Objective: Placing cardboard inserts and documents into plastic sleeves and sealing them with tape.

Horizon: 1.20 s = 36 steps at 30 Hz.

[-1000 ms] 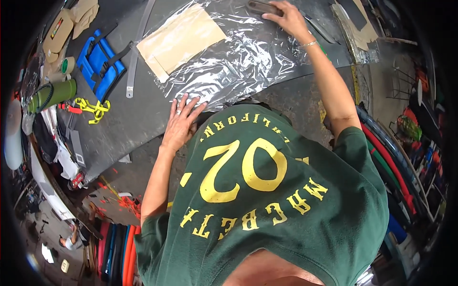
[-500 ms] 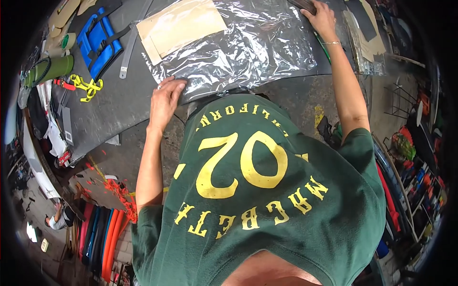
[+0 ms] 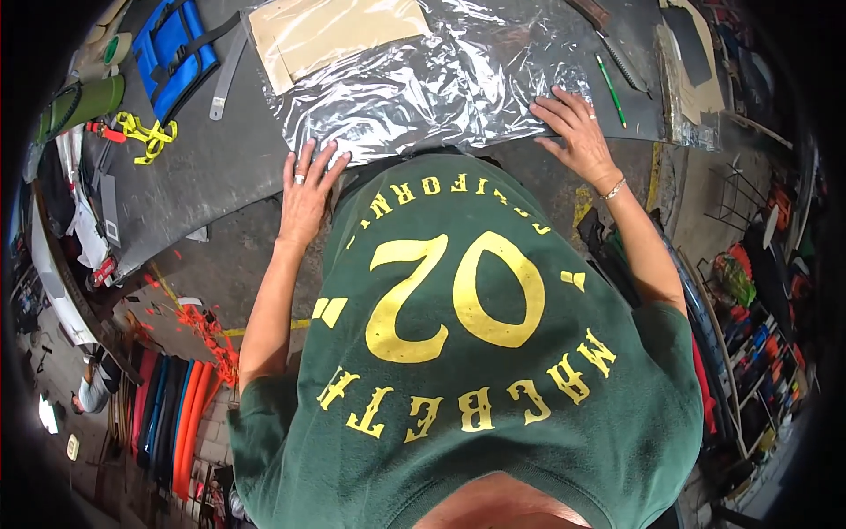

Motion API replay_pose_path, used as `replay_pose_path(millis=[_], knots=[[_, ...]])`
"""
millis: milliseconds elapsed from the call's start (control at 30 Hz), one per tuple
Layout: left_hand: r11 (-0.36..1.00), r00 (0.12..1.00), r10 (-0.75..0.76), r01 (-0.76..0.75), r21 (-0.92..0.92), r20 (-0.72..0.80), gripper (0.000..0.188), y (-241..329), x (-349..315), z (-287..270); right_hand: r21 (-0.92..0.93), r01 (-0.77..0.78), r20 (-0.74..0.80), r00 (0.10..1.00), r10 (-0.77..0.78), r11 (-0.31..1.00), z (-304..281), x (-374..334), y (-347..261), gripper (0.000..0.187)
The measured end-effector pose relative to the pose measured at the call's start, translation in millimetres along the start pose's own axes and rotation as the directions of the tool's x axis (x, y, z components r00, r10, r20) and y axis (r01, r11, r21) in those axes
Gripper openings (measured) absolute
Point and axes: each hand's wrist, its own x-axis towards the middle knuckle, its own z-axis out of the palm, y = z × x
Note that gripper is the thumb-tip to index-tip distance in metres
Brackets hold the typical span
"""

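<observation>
A clear, wrinkled plastic sheet (image 3: 397,110) lies over the dark tabletop (image 3: 176,189). Tan cardboard pieces (image 3: 344,31) show at its far left part, under the shiny film. My left hand (image 3: 304,194) rests at the sheet's near left edge with fingers spread and nothing in them. At the near right corner, my right hand (image 3: 577,141) lies on the film, fingers apart and also holding nothing. Beyond it are a green pencil (image 3: 610,91), a dark slim tool with a ridged handle (image 3: 624,66) and a dark brown bar (image 3: 589,12).
On the left lie a blue strapped pouch (image 3: 174,57), a metal ruler (image 3: 227,79), yellow webbing (image 3: 148,137) and a green roll (image 3: 86,104). Patterns in plastic (image 3: 692,79) lie at the right edge. Coloured rolls (image 3: 181,423) stand below left, near another person (image 3: 92,388).
My right hand has let go of the dark brown bar and come nearer, onto the sheet's near right corner. My left hand's fingers have spread. The pencil and dark slim tool show more fully.
</observation>
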Motion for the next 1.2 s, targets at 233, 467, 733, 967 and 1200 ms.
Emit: replay_pose_path(millis=[233,467,733,967,1200], knots=[[0.977,0.971,-0.012,-0.039,-0.209,-0.238,0.037,-8,8,-9,0.045,0.076,-0.03,0.997,-0.075,0.996,0,-2,15,0.035],[0.981,0.987,0.005,-0.036,-0.191,-0.161,0.047,-1,5,-16,0.065,0.033,-0.015,0.999,-0.032,0.997,-5,0,11,0.04],[0.997,0.982,-0.011,-0.004,-0.082,-0.19,0.058,-12,-5,22,0.049,0.068,0.006,0.998,-0.068,0.996,-4,-3,15,0.04],[0.967,0.96,-0.056,-0.017,-0.255,-0.275,0.021,-8,4,10,0.177,0.01,0.025,1.0,-0.015,0.984,-9,3,24,0.019],[0.87,0.914,-0.325,0.187,-0.455,-0.245,0.013,-5,16,-10,0.146,0.006,0.03,0.999,-0.011,0.989,-21,11,20,0.033]])
